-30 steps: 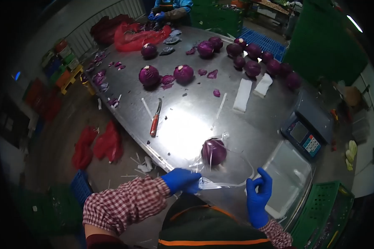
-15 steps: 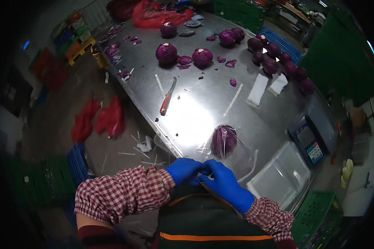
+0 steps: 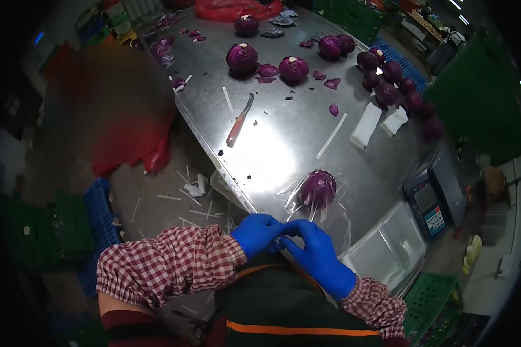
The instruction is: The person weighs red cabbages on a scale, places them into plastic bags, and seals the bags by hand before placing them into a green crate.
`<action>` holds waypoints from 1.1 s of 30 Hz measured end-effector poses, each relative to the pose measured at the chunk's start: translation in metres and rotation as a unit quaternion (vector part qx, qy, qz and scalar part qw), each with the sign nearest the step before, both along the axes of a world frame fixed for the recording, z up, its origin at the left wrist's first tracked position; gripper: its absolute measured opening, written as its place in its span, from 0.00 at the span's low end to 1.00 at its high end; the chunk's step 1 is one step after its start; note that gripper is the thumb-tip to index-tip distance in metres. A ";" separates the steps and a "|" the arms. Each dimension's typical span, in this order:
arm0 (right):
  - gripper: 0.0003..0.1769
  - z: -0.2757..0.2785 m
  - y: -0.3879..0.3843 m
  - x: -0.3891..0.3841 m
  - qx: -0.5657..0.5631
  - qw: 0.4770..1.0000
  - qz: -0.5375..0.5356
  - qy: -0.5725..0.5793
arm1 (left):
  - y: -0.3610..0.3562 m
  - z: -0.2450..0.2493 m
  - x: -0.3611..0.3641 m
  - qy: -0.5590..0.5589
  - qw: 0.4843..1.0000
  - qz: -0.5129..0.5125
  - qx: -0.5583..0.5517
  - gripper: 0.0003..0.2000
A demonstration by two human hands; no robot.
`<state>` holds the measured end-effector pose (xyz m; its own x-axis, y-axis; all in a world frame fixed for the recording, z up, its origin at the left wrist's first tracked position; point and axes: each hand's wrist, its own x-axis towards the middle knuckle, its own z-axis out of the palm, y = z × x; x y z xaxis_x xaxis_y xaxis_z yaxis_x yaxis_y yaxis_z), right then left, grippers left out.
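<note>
A purple cabbage [image 3: 318,188] lies on the metal table [image 3: 295,136] near its front edge, with clear plastic film [image 3: 337,217] around it. My left hand [image 3: 257,235], in a blue glove, is closed just in front of the cabbage. Beside it, my right hand [image 3: 318,253], also gloved in blue, has its thumb and fingers pinched together. The hands touch each other at the fingertips, close to the gathered end of the film. What exactly sits between the fingers is too small to make out. A knife with a red handle [image 3: 235,130] rests farther back on the table.
More cabbages [image 3: 241,58] stand at the back and right. White paper bundles [image 3: 365,125] lie right of a white strip [image 3: 331,136]. A scale [image 3: 427,202] and a stack of plastic film [image 3: 385,248] are at the right. A blurred patch covers the left; crates stand on the floor.
The view has shifted slightly, moving the cabbage a little up and right. The film around it has changed shape. Both hands remain together at the fingertips.
</note>
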<state>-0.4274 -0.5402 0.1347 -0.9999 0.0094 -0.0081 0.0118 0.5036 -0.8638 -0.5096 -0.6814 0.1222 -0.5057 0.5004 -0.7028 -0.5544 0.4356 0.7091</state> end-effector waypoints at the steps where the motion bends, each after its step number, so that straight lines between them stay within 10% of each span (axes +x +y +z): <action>1: 0.13 -0.003 -0.003 -0.001 0.033 0.999 0.006 0.016 | -0.001 0.001 0.000 0.001 1.000 0.002 -0.012 0.15; 10: 0.15 -0.009 -0.007 -0.009 0.098 0.991 0.039 0.078 | -0.006 0.004 -0.004 -0.038 0.998 0.039 0.012 0.14; 14: 0.14 0.044 0.012 0.011 -0.160 0.980 0.016 -0.116 | -0.009 0.001 -0.007 -0.075 0.995 0.063 0.033 0.14; 18: 0.09 0.108 0.142 0.106 -0.285 0.953 0.058 0.082 | -0.021 -0.004 -0.010 -0.100 0.991 0.073 0.054 0.14; 22: 0.12 0.023 0.224 0.205 0.005 0.899 -0.043 -0.436 | -0.047 -0.008 -0.026 -0.196 0.979 0.041 0.049 0.14; 24: 0.25 -0.018 0.243 0.243 0.390 0.769 0.066 -0.503 | -0.058 -0.043 -0.011 0.306 0.950 0.046 -0.044 0.16; 25: 0.34 -0.031 0.237 0.222 0.160 0.915 -0.113 -0.353 | -0.055 -0.052 -0.010 0.517 0.854 -0.008 -0.055 0.21; 27: 0.36 -0.037 0.184 0.126 0.085 0.973 -0.197 -0.080 | -0.028 -0.057 -0.009 0.585 0.808 -0.074 -0.015 0.24; 28: 0.35 -0.037 0.169 0.089 0.258 0.962 -0.088 0.008 | -0.013 -0.060 -0.010 0.639 0.758 -0.129 0.007 0.28; 33: 0.24 -0.061 0.155 0.007 0.220 0.963 0.124 0.097 | 0.005 -0.074 -0.020 0.595 0.773 -0.148 0.164 0.15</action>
<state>-0.4202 -0.3855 0.0737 -0.9542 -0.2697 0.1297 -0.2962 0.7882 -0.5394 -0.5295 -0.6766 0.0484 -0.5258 0.7698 0.3618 0.6653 0.1071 0.7389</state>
